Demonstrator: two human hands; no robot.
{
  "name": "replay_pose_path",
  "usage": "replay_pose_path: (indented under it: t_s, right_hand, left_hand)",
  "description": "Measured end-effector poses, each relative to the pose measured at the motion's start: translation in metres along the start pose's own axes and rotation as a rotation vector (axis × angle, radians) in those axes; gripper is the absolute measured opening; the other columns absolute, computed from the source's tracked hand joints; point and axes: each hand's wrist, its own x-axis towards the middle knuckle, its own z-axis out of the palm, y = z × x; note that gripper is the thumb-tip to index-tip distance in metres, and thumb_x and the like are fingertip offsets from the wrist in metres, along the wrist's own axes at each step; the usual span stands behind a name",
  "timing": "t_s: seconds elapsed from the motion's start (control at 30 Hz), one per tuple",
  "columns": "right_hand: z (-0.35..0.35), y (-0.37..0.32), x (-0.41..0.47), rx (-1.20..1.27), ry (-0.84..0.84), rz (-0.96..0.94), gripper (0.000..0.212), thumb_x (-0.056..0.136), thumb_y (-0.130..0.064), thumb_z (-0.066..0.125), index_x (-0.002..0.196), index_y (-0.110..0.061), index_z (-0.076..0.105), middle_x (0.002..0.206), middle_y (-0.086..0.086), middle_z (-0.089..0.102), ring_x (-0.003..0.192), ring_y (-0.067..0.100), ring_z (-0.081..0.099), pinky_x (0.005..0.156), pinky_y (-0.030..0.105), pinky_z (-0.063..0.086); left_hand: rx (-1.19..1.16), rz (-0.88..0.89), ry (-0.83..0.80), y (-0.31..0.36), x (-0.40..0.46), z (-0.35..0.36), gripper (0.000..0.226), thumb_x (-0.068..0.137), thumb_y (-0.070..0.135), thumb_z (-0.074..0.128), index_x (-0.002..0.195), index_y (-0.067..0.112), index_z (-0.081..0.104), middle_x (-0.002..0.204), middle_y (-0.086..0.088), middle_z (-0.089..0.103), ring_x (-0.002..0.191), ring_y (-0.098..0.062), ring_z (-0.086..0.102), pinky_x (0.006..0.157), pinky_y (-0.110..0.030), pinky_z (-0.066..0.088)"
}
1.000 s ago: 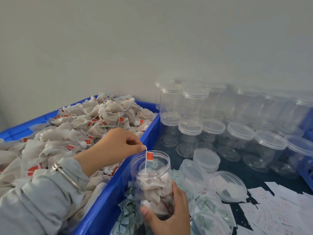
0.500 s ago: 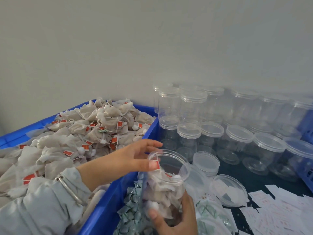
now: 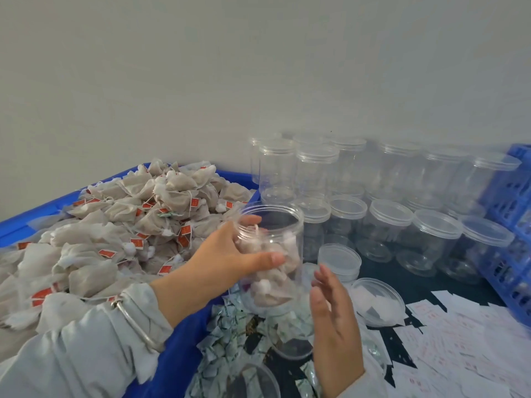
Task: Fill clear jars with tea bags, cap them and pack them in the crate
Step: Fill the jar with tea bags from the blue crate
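The left hand grips an uncapped jar part-filled with tea bags; the right hand hovers open just beside it.

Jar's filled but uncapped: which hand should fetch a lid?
Probably the right hand: it is open and free, near the loose lid. The left hand grips the filled jar.

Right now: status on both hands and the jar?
Left hand grips the clear plastic jar, part-filled with tea bags, uncapped, held tilted. Right hand open beside it, off the jar. Loose clear lid waits just behind; nothing in the way.
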Motion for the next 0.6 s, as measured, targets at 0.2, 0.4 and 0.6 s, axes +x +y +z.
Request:
replay_pose_path:
  t_s: [0.2,0.4,0.6]
  right_hand:
    - [-0.032,-0.004,0.018,-0.317,-0.129,0.021,0.027,0.09,-0.01,0.061,0.091,-0.037,0.058,0.1,-0.012,0.062,0.087,-0.013,0.055,0.074,0.005,0.045]
    - [-0.02,0.004,0.011,-0.892,-0.586,-0.298,0.028,0.092,-0.029,0.054,0.118,-0.029,0.063,0.114,-0.013,0.05,0.112,0.002,0.041,0.094,0.009,0.028]
    - [0.031,0.006,0.006,-1.203,-0.673,-0.521,0.043,0.078,-0.035,0.064,0.12,-0.022,0.065,0.129,0.004,0.057,0.126,0.024,0.047,0.106,0.034,0.037]
  left_hand:
    - [0.08,0.001,0.162,-0.001,0.002,0.003,0.091,0.035,0.06,0.082,0.116,0.029,0.057,0.101,0.001,0.072,0.094,-0.016,0.069,0.09,-0.04,0.054]
    - [0.067,0.014,0.3,-0.004,0.003,0.003,0.089,0.029,0.068,0.079,0.11,0.042,0.051,0.107,0.002,0.067,0.099,-0.014,0.065,0.084,-0.03,0.054]
    - [0.165,0.073,0.391,-0.005,0.001,0.003,0.085,0.034,0.071,0.079,0.109,0.046,0.048,0.1,0.021,0.064,0.075,-0.005,0.062,0.078,-0.029,0.054]
